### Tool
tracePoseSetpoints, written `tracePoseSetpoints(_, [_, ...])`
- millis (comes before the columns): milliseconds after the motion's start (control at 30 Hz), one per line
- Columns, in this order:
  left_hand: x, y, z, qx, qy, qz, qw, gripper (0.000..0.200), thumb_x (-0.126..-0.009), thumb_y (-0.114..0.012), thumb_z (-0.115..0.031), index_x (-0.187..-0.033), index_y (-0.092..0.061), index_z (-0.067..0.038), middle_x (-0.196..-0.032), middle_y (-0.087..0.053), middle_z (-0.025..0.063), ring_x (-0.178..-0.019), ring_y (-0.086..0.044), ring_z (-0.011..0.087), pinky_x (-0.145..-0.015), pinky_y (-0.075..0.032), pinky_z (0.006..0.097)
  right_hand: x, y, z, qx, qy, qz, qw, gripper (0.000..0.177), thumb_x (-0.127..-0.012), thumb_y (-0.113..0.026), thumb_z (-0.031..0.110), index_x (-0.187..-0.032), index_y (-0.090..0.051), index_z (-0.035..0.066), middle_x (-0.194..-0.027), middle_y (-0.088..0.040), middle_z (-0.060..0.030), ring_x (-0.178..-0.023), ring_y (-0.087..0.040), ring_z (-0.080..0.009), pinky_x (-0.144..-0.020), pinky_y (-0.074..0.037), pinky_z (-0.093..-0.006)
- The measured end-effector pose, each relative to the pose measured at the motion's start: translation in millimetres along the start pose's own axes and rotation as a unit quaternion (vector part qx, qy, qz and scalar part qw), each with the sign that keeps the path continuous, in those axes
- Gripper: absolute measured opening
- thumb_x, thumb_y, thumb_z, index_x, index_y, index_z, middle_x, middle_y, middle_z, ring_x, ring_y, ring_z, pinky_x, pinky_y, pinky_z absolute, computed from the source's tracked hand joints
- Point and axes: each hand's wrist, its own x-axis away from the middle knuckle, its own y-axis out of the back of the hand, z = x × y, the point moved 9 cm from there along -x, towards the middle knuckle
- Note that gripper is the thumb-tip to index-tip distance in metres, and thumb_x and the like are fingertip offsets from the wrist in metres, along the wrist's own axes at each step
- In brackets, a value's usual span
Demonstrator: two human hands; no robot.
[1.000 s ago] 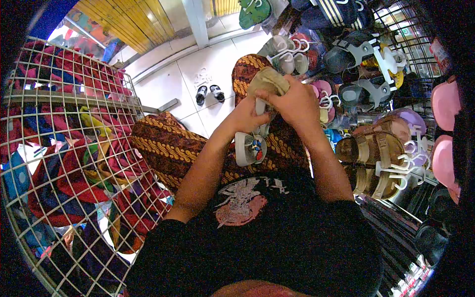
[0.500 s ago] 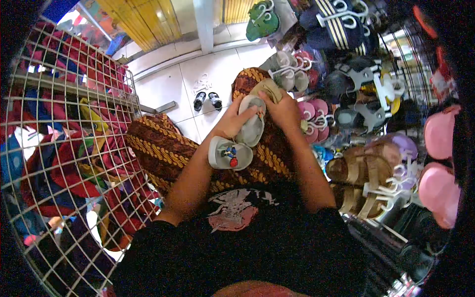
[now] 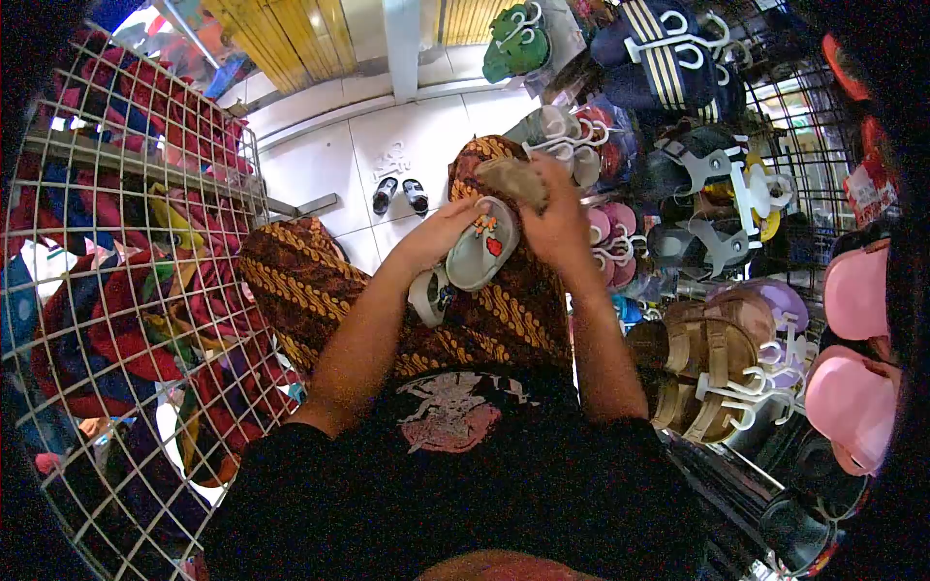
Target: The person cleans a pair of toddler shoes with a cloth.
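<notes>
My left hand (image 3: 433, 238) grips the edge of a pale grey child's sandal (image 3: 475, 259), its thumb on the rim. Orange and red decorations show on its footbed side. Below my left wrist, its pair, a second pale sandal (image 3: 426, 298), hangs over my lap, partly hidden by the forearm. My right hand (image 3: 559, 218) is closed around a tan, folded piece that looks like a cloth (image 3: 513, 182), just above and to the right of the sandal. Motion blurs its fingers. Both hands are over my brown patterned trousers (image 3: 310, 271).
A wire grid rack (image 3: 145, 261) with colourful items behind it stands on the left. Small black sandals (image 3: 415, 196) with a white hanger lie on the tiled floor (image 3: 310, 174). To the right hang striped navy slippers (image 3: 654, 58), brown sandals (image 3: 712, 339) and pink slippers (image 3: 857, 290).
The sandal in my left hand has turned, so its orange and red decorations now show. The second sandal has tipped partly behind my forearm. My right hand and the tan piece have shifted slightly.
</notes>
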Motion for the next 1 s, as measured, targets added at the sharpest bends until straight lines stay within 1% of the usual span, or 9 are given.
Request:
tracePoseSetpoints(100, [2.5,0.2,2.2,0.12,0.025,0.0,0.992,0.042,-0.103,-0.047,-0.023,-0.137,-0.049,0.001,-0.13,-0.058,0.0107,-0.113,-0.059,0.0175,-0.095,-0.048,0.0277,15.1,-31.1,0.2,-0.055,-0.076,0.158,0.983,0.054,-0.078,-0.065,0.0,-0.131,-0.052,0.006,-0.127,-0.058,-0.0198,-0.12,-0.054,-0.0373,-0.101,-0.044,-0.0417])
tracePoseSetpoints(333, [-1.9,-5.9,5.5,0.161,-0.034,0.039,0.986,0.034,-0.104,-0.043,-0.018,-0.13,-0.054,0.001,-0.122,-0.062,0.0084,-0.102,-0.062,0.0161,-0.09,-0.051,0.0281,44.4,-9.4,25.6,-0.011,-0.028,0.06,0.998,0.06,-0.073,-0.066,0.001,-0.132,-0.054,0.008,-0.133,-0.056,-0.0164,-0.124,-0.051,-0.0378,-0.108,-0.038,-0.0467])
tracePoseSetpoints(500, [-7.9,13.2,15.0,0.318,-0.005,-0.003,0.948,0.03,-0.102,-0.05,-0.022,-0.122,-0.058,0.0,-0.112,-0.064,0.0072,-0.095,-0.063,0.0143,-0.083,-0.054,0.0305,67.3,-11.8,31.0,0.007,0.017,0.141,0.99,0.068,-0.068,-0.066,0.003,-0.134,-0.052,0.009,-0.138,-0.052,-0.0151,-0.127,-0.048,-0.0372,-0.111,-0.032,-0.0501])
tracePoseSetpoints(567, [-7.4,21.3,-1.0,0.226,-0.079,-0.014,0.971,0.028,-0.101,-0.053,-0.023,-0.118,-0.059,-0.002,-0.103,-0.066,0.0061,-0.088,-0.065,0.0151,-0.079,-0.056,0.0324,75.5,-11.5,35.1,0.007,0.032,0.158,0.987,0.071,-0.066,-0.066,0.004,-0.135,-0.051,0.01,-0.14,-0.05,-0.0152,-0.128,-0.047,-0.0369,-0.111,-0.03,-0.0509])
tracePoseSetpoints(667, [-4.3,16.1,-0.8,0.367,-0.042,-0.022,0.929,0.029,-0.101,-0.052,-0.027,-0.116,-0.06,-0.004,-0.1,-0.066,0.0067,-0.084,-0.066,0.0171,-0.076,-0.057,0.0334,86.5,-4.2,29.0,0.032,0.051,0.109,0.992,0.07,-0.07,-0.069,0.016,-0.137,-0.05,0.012,-0.144,-0.046,-0.0154,-0.133,-0.042,-0.036,-0.112,-0.026,-0.0539])
tracePoseSetpoints(767, [3.7,23.2,-5.6,0.486,-0.041,0.104,0.867,0.036,-0.092,-0.064,-0.031,-0.118,-0.058,-0.008,-0.101,-0.065,0.0057,-0.089,-0.065,0.022,-0.081,-0.056,0.0384,109.5,6.0,17.2,0.111,0.017,0.045,0.993,0.067,-0.076,-0.069,0.029,-0.137,-0.05,0.014,-0.147,-0.044,-0.0137,-0.137,-0.037,-0.0369,-0.113,-0.02,-0.0591])
tracePoseSetpoints(833, [22.0,5.6,-42.3,0.699,-0.068,0.3,0.645,0.048,-0.089,-0.064,-0.037,-0.123,-0.052,-0.005,-0.103,-0.056,0.007,-0.094,-0.06,0.0203,-0.078,-0.055,0.0367,121.5,0.6,16.0,0.119,0.011,0.055,0.991,0.062,-0.076,-0.071,0.024,-0.135,-0.055,0.015,-0.146,-0.044,-0.0148,-0.141,-0.032,-0.0383,-0.112,-0.014,-0.0606])
tracePoseSetpoints(900, [24.7,5.6,-49.8,0.697,-0.118,0.381,0.596,0.055,-0.089,-0.064,-0.041,-0.125,-0.049,-0.003,-0.109,-0.054,0.0083,-0.099,-0.058,0.0215,-0.078,-0.054,0.0352,126.7,-10.1,22.5,0.188,0.024,0.097,0.977,0.061,-0.075,-0.073,0.028,-0.133,-0.057,0.016,-0.147,-0.043,-0.0146,-0.142,-0.029,-0.0372,-0.113,-0.01,-0.0621])
tracePoseSetpoints(1000, [9.3,5.6,-36.3,0.626,-0.114,0.382,0.67,0.057,-0.089,-0.062,-0.042,-0.126,-0.048,-0.001,-0.107,-0.055,0.0099,-0.095,-0.059,0.0228,-0.078,-0.054,0.0365,117.4,-17.5,8.1,0.155,-0.01,0.086,0.984,0.067,-0.073,-0.074,0.03,-0.134,-0.052,0.017,-0.148,-0.042,-0.013,-0.143,-0.027,-0.0359,-0.113,-0.005,-0.062])
